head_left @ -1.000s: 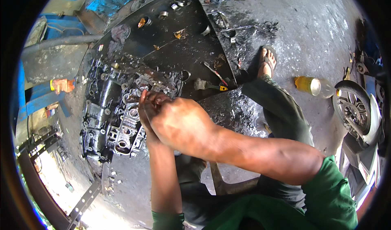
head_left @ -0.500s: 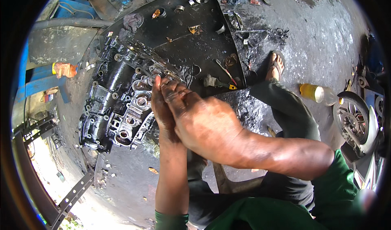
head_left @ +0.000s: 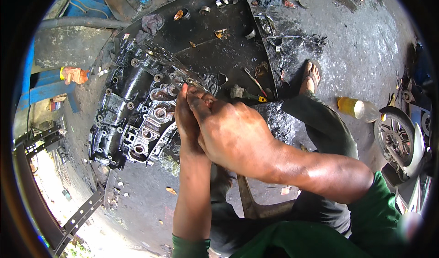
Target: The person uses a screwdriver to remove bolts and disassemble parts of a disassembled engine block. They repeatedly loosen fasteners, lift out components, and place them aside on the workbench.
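My right hand [head_left: 233,130] lies across my left hand [head_left: 185,127], palms pressed together and fingers closed against one another. One left fingertip sticks up at the far end of the pair. Whatever lies between the palms, if anything, is hidden. Just beyond and to the left of them sits an oily black engine block [head_left: 135,82], with a lighter metal face with round openings [head_left: 160,113] closest to my fingers. Part of that face is covered by my hands.
A dark metal sheet [head_left: 201,27] holds metal rings, dry leaves and a brush [head_left: 240,92]. My sandalled foot [head_left: 312,75] rests right of it. A yellowish bottle [head_left: 359,108] lies near a motorcycle wheel [head_left: 393,137]. Blue metalwork [head_left: 48,93] stands left.
The clasped hands have shifted slightly right in the picture and remain pressed together. The whole view has also moved a little. The engine block stays in place.
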Demonstrator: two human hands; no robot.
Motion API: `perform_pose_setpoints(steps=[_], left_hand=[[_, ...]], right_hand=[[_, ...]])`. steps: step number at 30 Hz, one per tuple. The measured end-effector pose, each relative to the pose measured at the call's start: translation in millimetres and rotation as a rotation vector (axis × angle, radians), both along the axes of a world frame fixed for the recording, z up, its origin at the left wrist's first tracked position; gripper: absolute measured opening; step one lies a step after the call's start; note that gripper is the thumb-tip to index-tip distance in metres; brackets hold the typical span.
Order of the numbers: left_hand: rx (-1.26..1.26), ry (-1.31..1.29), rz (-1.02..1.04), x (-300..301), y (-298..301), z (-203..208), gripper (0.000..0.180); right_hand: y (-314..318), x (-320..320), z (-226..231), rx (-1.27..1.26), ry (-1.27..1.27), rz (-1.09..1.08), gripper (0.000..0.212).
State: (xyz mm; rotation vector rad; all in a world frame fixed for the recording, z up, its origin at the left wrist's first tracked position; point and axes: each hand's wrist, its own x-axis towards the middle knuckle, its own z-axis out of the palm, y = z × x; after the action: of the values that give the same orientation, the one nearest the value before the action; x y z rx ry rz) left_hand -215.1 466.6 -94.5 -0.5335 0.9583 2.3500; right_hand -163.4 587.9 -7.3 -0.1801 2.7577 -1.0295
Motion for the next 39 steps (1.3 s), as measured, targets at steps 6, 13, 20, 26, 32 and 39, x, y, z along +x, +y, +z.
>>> perform_pose_setpoints(steps=[6, 13, 20, 26, 32, 39], left_hand=[[-0.046, 0.027, -0.050, -13, -1, -19, 0.045], [0.203, 0.042, -0.156, -19, -11, -35, 0.042], [-0.439, 0.248, -0.098, -2, -20, -26, 0.043], [0.054, -0.023, 0.108, -5, -30, 6, 0.036], [0.193, -0.010, 0.014, 5, -6, -10, 0.037], [0.141, -0.027, -0.040, -17, -10, -24, 0.043]], right_hand=[[0, -15, -13, -0.071, -0.027, -0.036, 0.039], [-1, -12, -10, -0.044, -0.001, -0.029, 0.027], [-7, -7, -11, -0.079, 0.182, -0.066, 0.024], [-20, -2, 10, -0.001, 0.281, 0.005, 0.029], [-6, 11, 8, 0.060, 0.159, -0.052, 0.041], [-14, -23, -16, -0.024, -0.041, -0.002, 0.039]])
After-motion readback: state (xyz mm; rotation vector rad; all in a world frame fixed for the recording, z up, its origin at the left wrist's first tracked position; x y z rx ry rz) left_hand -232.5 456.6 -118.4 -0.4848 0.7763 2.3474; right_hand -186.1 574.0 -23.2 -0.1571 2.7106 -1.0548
